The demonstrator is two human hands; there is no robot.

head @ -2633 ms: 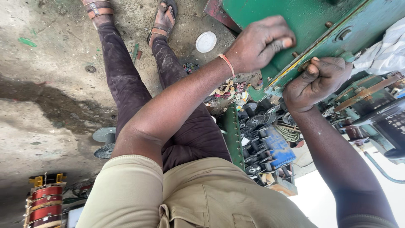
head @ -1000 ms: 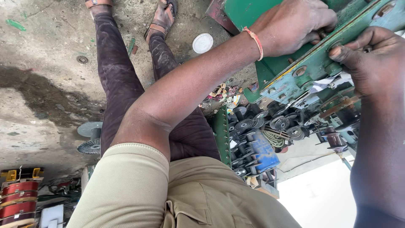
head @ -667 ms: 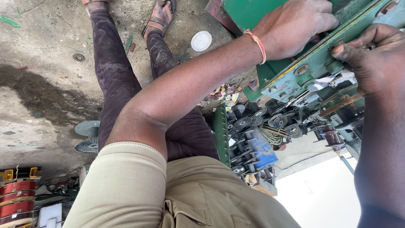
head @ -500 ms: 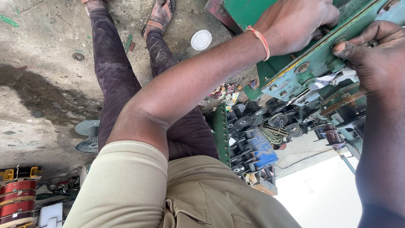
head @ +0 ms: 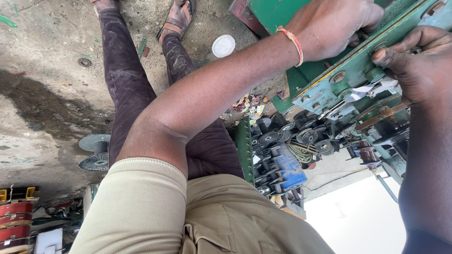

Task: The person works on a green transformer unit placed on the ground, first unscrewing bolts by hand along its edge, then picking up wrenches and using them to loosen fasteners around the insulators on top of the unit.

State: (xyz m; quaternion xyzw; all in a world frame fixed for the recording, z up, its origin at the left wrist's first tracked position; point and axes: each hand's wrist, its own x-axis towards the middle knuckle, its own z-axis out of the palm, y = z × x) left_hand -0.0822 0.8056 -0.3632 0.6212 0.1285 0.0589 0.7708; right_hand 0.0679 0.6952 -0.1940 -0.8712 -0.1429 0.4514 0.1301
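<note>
The machine frame point(head: 329, 89) is green with paler, worn turquoise patches, and the wristband point(head: 293, 41) is orange. The trousers point(head: 127, 84) are dark purple, the shirt point(head: 155, 211) beige, the box point(head: 288, 168) blue. A white disc point(head: 223, 45) lies on the grey floor point(head: 42, 70).

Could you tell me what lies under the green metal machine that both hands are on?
Under the green metal machine sits a shelf crowded with black spools, a coil of wire and a blue part. Anything deeper is hidden by the frame and the right hand.

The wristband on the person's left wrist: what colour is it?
Orange-pink wristband, clearest in the head view.
</note>
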